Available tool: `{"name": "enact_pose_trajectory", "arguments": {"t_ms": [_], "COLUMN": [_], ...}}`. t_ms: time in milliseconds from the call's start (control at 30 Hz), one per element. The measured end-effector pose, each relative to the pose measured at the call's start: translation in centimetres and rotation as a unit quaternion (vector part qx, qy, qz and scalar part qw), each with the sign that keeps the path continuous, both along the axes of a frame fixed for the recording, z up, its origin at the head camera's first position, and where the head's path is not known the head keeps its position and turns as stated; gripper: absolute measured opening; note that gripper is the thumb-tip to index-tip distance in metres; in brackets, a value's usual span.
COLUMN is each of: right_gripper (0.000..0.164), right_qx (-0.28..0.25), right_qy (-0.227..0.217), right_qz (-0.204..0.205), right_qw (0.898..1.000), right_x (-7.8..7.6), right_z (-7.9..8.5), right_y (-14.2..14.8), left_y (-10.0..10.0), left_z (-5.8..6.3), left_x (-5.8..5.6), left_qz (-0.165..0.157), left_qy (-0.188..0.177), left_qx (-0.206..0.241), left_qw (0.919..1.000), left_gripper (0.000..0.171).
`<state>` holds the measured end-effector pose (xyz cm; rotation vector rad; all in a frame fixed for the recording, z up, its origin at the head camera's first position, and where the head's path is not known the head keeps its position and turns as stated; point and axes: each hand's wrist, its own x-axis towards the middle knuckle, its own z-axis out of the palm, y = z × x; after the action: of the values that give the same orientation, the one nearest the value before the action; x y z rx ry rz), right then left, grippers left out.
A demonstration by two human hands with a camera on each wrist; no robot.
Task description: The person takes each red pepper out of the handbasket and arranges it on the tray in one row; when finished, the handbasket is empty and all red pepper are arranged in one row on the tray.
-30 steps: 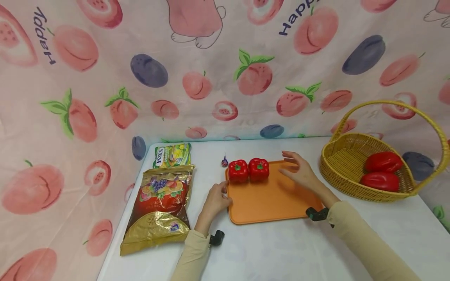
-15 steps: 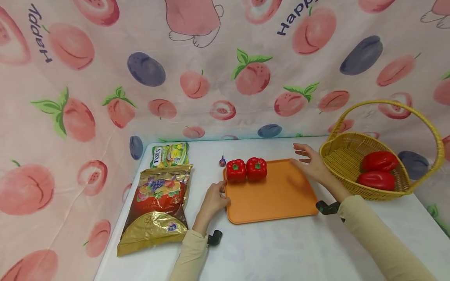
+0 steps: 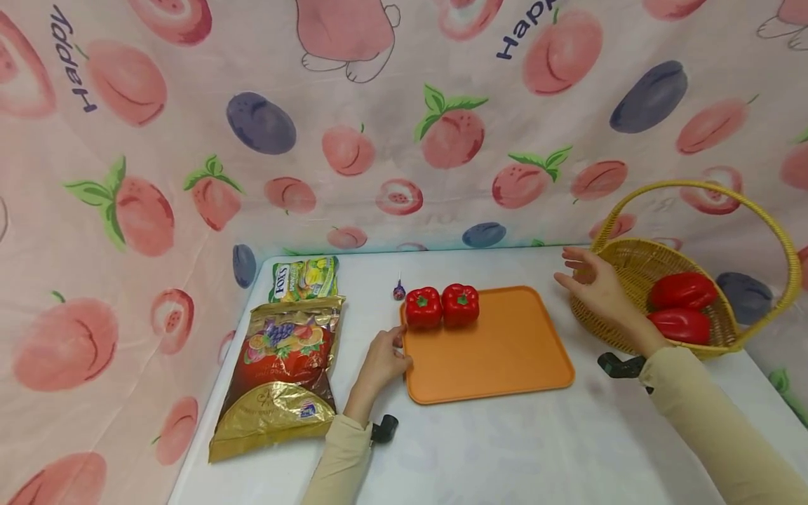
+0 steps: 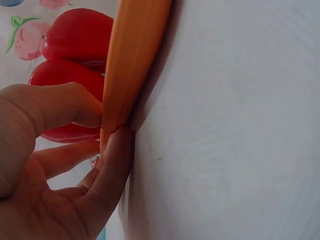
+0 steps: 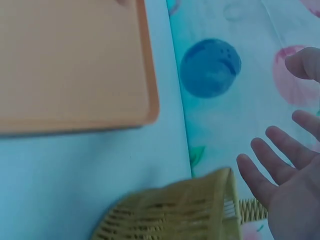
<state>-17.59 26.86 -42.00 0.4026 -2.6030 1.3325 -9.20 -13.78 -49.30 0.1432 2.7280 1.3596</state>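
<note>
Orange tray (image 3: 489, 361) looks light, stiff, best held by its edge (image 4: 135, 55); left hand (image 3: 380, 359) pinches that, right hand (image 3: 604, 289) has loose, empty fingers.

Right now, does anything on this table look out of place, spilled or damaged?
Nothing looks spilled or damaged. Mildly odd: a small wrapped candy lies by itself on the white table, just beyond the far left corner of the orange tray.
</note>
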Motion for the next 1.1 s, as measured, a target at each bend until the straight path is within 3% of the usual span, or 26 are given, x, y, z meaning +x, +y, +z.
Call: {"name": "enact_pose_trajectory", "arguments": {"t_ms": [200,567,1100], "right_gripper": [0.052,0.058,0.058], "right_qx": [0.002,0.034,0.055], "right_qy": [-0.001,-0.045,-0.059], "right_qz": [-0.027,-0.051,-0.084], "right_qw": [1.0,0.997,0.993], "right_x": [0.3,0.5,-0.4], "right_z": [0.1,0.5,0.5], "right_y": [1.9,5.1,9.2], "left_y": [0.1,-0.1,0.0], "left_z": [-0.1,0.2,0.1], "left_x": [0.1,0.0,-0.3], "left_qz": [0.0,0.007,0.003], "left_qy": [-0.013,-0.027,-0.01], "left_qx": [-0.001,-0.006,0.004], "left_qw": [0.9999,0.9996,0.9999], "left_gripper": [0.063,0.064,0.062]}}
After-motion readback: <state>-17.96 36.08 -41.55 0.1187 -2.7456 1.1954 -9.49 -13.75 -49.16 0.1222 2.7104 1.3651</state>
